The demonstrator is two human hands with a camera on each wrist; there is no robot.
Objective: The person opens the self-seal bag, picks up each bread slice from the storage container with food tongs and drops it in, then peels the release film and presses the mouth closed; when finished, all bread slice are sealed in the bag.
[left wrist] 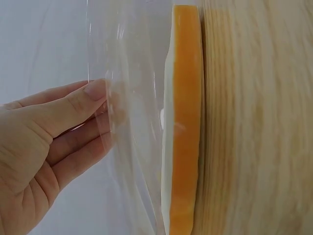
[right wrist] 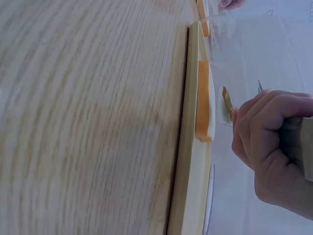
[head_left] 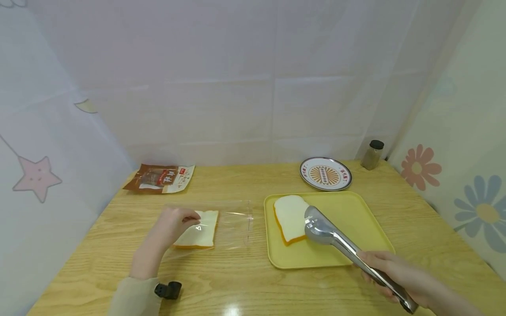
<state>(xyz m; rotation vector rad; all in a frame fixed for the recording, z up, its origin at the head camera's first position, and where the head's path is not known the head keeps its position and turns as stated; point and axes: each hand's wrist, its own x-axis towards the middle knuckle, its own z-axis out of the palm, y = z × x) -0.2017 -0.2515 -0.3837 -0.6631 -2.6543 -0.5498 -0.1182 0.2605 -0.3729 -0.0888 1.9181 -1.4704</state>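
Observation:
My left hand (head_left: 174,226) pinches the upper layer of a clear plastic bag (head_left: 235,226) between thumb and fingers. One slice of bread (head_left: 205,235) lies on the table inside this bag; its orange crust (left wrist: 185,122) faces the left wrist view. Metal tongs (head_left: 348,249) are gripped in my right hand (head_left: 395,274), its fingers curled round the handle in the right wrist view. The rounded head of the tongs overlaps the right edge of a second slice of bread (head_left: 290,217), which rests on the left part of a yellow tray (head_left: 359,219).
Behind the tray stands a white plate (head_left: 325,174) with a printed pattern. A small jar (head_left: 372,156) with a black lid is at the back right. At the back left lies a brown food packet (head_left: 160,179). Printed curtains border the table (head_left: 233,281).

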